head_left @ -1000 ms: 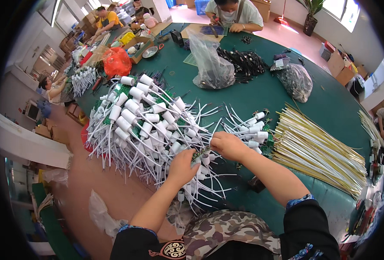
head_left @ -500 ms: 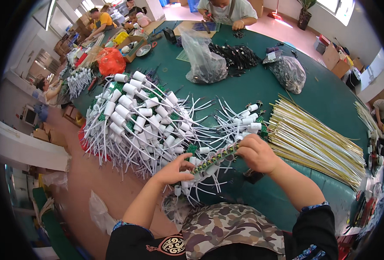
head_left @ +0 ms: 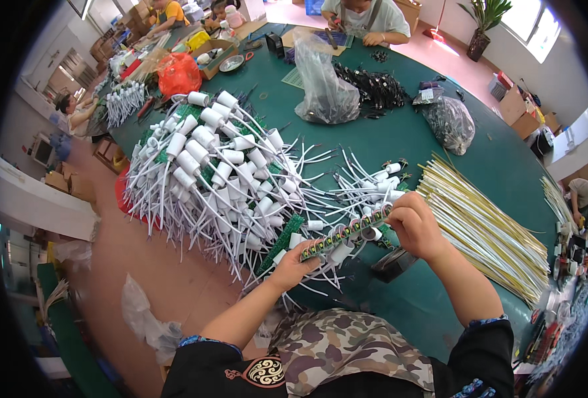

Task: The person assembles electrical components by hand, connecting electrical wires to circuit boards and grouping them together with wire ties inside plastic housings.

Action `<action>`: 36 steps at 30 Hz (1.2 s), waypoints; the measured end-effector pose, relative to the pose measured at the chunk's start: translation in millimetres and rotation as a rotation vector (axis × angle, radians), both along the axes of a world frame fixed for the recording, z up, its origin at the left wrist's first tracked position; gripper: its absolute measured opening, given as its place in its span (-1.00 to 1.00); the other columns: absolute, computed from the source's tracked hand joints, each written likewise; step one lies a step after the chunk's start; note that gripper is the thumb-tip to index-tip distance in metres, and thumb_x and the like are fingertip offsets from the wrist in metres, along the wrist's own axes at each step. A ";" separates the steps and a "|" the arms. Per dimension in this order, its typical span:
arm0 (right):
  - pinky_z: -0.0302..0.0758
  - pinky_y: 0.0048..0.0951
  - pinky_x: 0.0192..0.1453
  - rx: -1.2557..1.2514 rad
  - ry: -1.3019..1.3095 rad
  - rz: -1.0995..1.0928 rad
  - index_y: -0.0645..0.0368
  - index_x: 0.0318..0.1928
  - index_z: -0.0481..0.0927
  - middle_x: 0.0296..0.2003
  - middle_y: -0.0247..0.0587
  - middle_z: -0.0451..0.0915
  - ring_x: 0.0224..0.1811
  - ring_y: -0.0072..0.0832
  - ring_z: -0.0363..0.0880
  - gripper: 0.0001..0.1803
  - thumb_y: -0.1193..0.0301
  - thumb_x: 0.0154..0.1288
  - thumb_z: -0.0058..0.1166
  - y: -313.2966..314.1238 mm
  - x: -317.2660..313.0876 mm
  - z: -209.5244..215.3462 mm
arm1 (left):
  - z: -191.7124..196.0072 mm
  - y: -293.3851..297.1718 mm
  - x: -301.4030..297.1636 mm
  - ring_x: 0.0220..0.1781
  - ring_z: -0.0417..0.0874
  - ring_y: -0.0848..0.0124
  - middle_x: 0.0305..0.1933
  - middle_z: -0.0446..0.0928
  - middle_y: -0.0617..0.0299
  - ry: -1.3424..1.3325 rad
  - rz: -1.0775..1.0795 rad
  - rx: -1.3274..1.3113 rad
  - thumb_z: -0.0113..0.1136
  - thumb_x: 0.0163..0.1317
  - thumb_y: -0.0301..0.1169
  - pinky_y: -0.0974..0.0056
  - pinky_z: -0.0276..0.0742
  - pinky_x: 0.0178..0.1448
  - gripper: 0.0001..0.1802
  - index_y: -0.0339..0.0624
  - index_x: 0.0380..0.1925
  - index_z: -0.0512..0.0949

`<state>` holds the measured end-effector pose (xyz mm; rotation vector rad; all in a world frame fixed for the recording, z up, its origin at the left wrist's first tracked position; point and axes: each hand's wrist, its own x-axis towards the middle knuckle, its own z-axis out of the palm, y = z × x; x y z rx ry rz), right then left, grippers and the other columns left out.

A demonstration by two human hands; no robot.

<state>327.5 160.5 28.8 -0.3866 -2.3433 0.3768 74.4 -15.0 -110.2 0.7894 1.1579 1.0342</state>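
Note:
A long narrow strip of green circuit boards (head_left: 342,237) is stretched between my hands, tilted up to the right. My left hand (head_left: 294,268) is closed on its lower left end. At the upper right end, my right hand (head_left: 414,224) pinches the strip with bent fingers. White cylinders with white wires hang about the strip, one white cylinder (head_left: 341,251) just beneath it; whether they are attached is hard to see. Beside my left hand a second green board strip (head_left: 282,244) leans on a large heap of white cylinders with wires (head_left: 204,156).
To the right lies a bundle of long white and yellow strips (head_left: 483,222). A dark block (head_left: 394,264) sits under my right wrist. Farther back are a clear plastic bag (head_left: 324,83), black parts (head_left: 377,89), another filled bag (head_left: 450,123) and a red bag (head_left: 178,74). A co-worker sits opposite.
My left hand has shifted right and its fingers have closed around the strip's end. My right hand, still gripping, has moved slightly right. More of the second green board strip shows.

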 end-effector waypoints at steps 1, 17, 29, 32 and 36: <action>0.47 -0.25 -0.21 -0.037 -0.014 -0.014 0.18 -0.29 0.45 -0.30 -0.16 0.47 -0.28 -0.16 0.47 -0.68 0.65 -0.06 0.29 1.3 -0.2 1.2 | 0.2 1.0 2.2 0.11 0.45 0.56 0.15 0.50 0.36 -0.026 0.078 0.018 0.16 0.24 -0.65 0.40 0.31 0.24 -0.53 -0.16 0.18 0.48; 0.56 -0.33 -0.26 -0.131 0.163 -0.098 0.19 -0.25 0.41 -0.17 -0.06 0.55 -0.24 -0.17 0.58 -0.69 0.68 0.05 0.25 -7.8 -3.6 1.3 | 56.1 2.0 -7.3 0.03 0.57 0.35 -0.02 0.56 0.18 -0.578 0.145 -0.156 0.16 0.35 -0.14 0.19 0.47 0.17 -0.56 -0.30 0.00 0.51; 0.58 -0.34 -0.28 -0.051 0.159 -0.029 0.21 -0.25 0.44 -0.18 -0.06 0.56 -0.27 -0.17 0.58 -0.70 0.70 0.04 0.24 -14.2 -11.9 9.5 | 46.5 -10.0 18.8 -0.12 0.66 0.29 -0.09 0.61 0.10 -0.847 0.220 -0.465 0.01 0.36 0.10 0.21 0.62 -0.06 -0.40 -0.24 0.06 0.48; 0.58 -0.34 -0.27 -0.082 0.139 -0.010 0.21 -0.23 0.43 -0.16 -0.05 0.56 -0.26 -0.18 0.59 -0.68 0.70 0.03 0.25 -18.5 -11.7 10.9 | 57.7 -1.9 27.0 -0.16 0.67 0.29 -0.13 0.61 0.11 -0.778 0.325 -0.348 0.03 0.34 0.10 0.20 0.63 -0.09 -0.41 -0.20 0.05 0.48; 0.57 -0.31 -0.14 -0.082 0.182 0.025 0.19 -0.16 0.40 -0.12 -0.01 0.56 -0.17 -0.15 0.59 -0.62 0.71 0.04 0.25 -21.8 -5.9 9.8 | 59.9 -1.6 11.8 -0.16 0.64 0.34 -0.16 0.59 0.15 -0.662 0.347 -0.097 0.05 0.41 -0.10 0.20 0.61 -0.05 -0.62 -0.21 -0.06 0.48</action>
